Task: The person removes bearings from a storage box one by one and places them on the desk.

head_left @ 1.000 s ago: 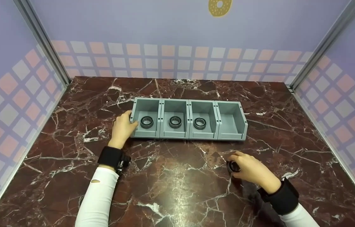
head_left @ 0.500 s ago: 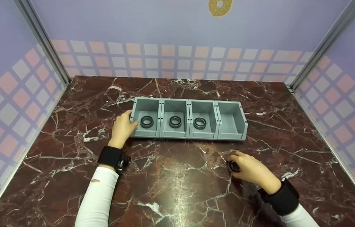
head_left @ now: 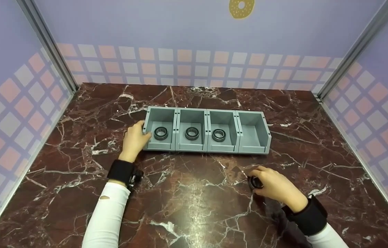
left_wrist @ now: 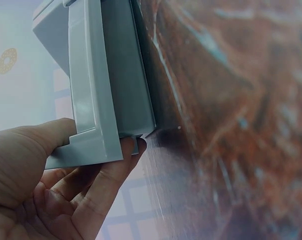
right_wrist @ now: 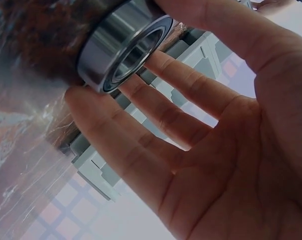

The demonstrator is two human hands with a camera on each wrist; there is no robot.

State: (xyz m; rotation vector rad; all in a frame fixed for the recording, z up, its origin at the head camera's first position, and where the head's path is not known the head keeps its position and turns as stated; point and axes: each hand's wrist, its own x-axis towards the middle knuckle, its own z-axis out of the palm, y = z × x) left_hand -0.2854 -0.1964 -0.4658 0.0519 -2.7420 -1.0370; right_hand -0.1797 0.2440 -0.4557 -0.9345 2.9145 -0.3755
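Four joined grey bins are too many to list singly, so I see them as a row of several grey bins [head_left: 191, 147] across the middle of the table. My left hand [head_left: 134, 139] grips the left end wall of the row, thumb over the edge and fingers along the outside, as the left wrist view shows on the bin [left_wrist: 85, 75]. A ball bearing lies in each of the three left bins: the left one [head_left: 161, 137], the middle one [head_left: 192, 137] and the third [head_left: 218, 138]. My right hand [head_left: 276, 184] pinches another bearing [right_wrist: 110, 45] between thumb and fingers, at the tabletop right of centre.
The dark red marble-patterned table [head_left: 194, 206] extends around the bins. Purple walls with printed squares [head_left: 200, 72] stand behind and at both sides, with metal posts [head_left: 348, 51] at the corners. The rightmost bin [head_left: 254, 136] shows a bare floor.
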